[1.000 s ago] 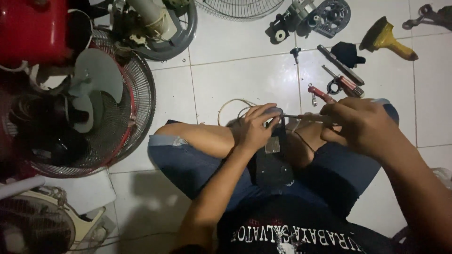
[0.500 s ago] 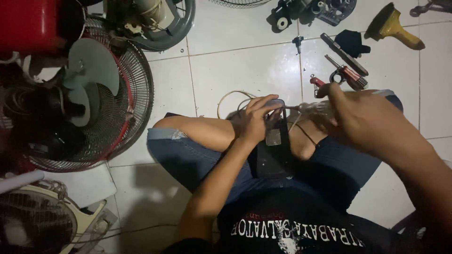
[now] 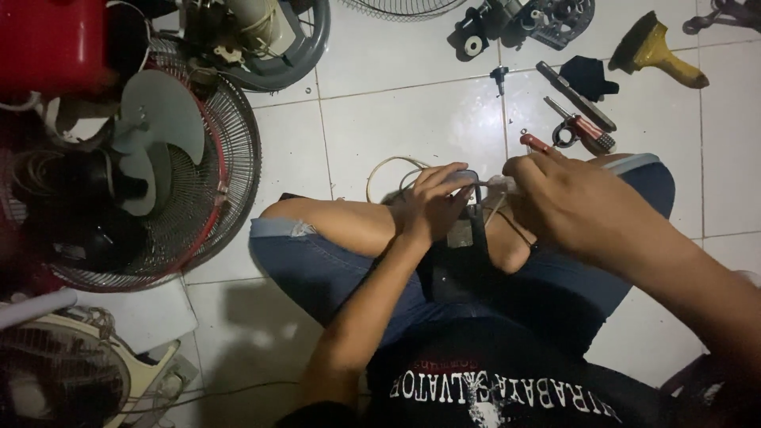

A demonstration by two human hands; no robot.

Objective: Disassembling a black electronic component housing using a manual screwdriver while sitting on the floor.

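Tiled floor (image 3: pixel 412 127), person seated cross-legged. Fan guard with blades (image 3: pixel 170 170) lies far left, stripped. Dark fan part (image 3: pixel 464 254) sits on the lap, near centre. Left hand (image 3: pixel 432 206) grips its top; right hand (image 3: pixel 567 198) pinches white wires (image 3: pixel 495 186) at it. Wiring looks mid-job, reassembly not begun. Pliers (image 3: pixel 579 127) lie unused, far right.

No packages, signs or screens around you. Only labels — small pale rectangular label (image 3: pixel 461 234) on dark part (image 3: pixel 458 261) in your lap, just below your left hand's fingers, print too blurred to tell. Second label (image 3: pixel 73 252) — small, pale, on dark fan motor housing (image 3: pixel 87 238) at left, inside wire guard; dim, details unclear.
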